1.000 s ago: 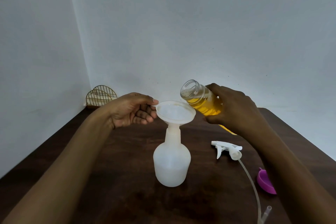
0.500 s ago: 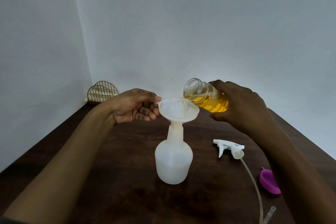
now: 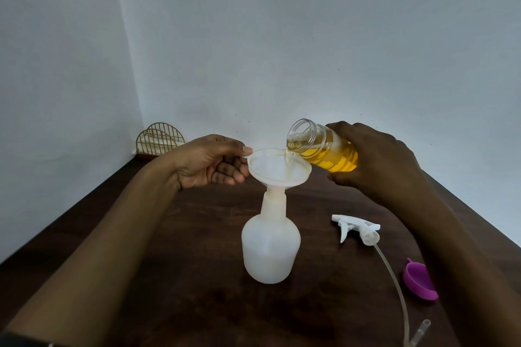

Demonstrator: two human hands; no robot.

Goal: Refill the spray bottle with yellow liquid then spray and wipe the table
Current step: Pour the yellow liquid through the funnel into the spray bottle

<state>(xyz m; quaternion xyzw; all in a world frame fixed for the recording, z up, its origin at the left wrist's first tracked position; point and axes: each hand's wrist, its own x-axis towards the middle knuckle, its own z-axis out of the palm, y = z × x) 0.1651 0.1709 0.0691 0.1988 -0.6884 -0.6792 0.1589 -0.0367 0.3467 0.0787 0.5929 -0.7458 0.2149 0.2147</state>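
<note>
A white translucent spray bottle (image 3: 270,251) stands upright on the dark wooden table (image 3: 183,276) with a white funnel (image 3: 277,169) in its neck. My left hand (image 3: 210,162) pinches the funnel's rim tab from the left. My right hand (image 3: 377,160) grips a clear bottle of yellow liquid (image 3: 324,148), tilted with its open mouth over the funnel. A thin stream runs from the mouth into the funnel. The white spray head (image 3: 356,229) with its long dip tube lies on the table right of the spray bottle.
A purple cap (image 3: 418,280) lies at the right, near my right forearm. A gold wire holder (image 3: 159,139) stands in the back left corner against the wall. Pale walls border the table behind and on the left.
My right hand tipped the yellow bottle further and brought its mouth over the funnel; liquid now pours out. My left hand kept hold of the funnel.
</note>
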